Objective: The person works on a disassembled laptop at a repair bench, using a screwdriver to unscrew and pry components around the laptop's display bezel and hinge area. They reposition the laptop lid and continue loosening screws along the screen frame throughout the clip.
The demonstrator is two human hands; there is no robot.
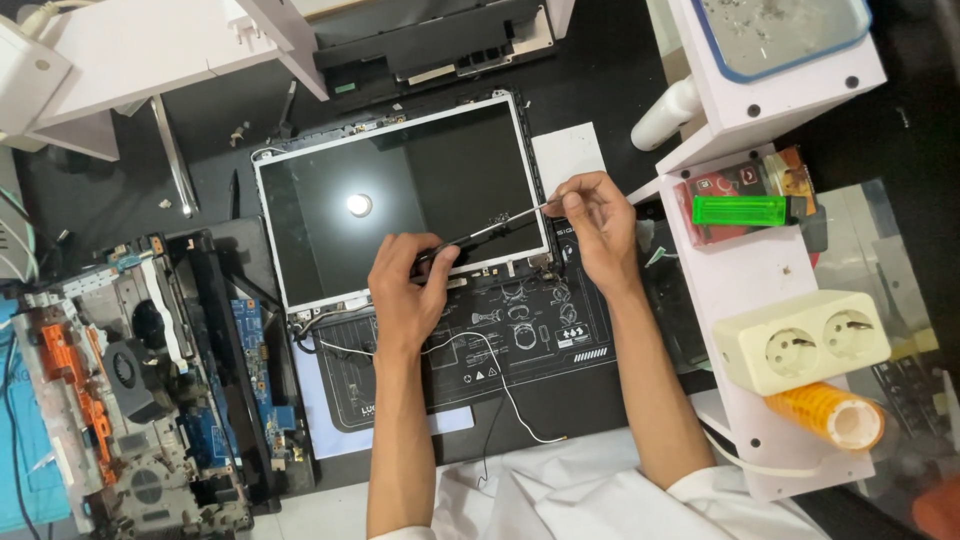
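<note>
White sleeves [600, 500] nearest. Left hand [410, 285] closed around screwdriver [480, 233] handle, right hand [597, 225] pinching its shaft tip at laptop screen panel [400, 200] lower right edge. Panel already bezel-free, lying on dark desk [600, 80]; stripped laptop chassis [150, 380] left; fasteners seemingly still remaining.

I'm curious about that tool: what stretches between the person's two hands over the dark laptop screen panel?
In the head view, a slim screwdriver with a black handle spans from the left hand to the right hand.
</note>
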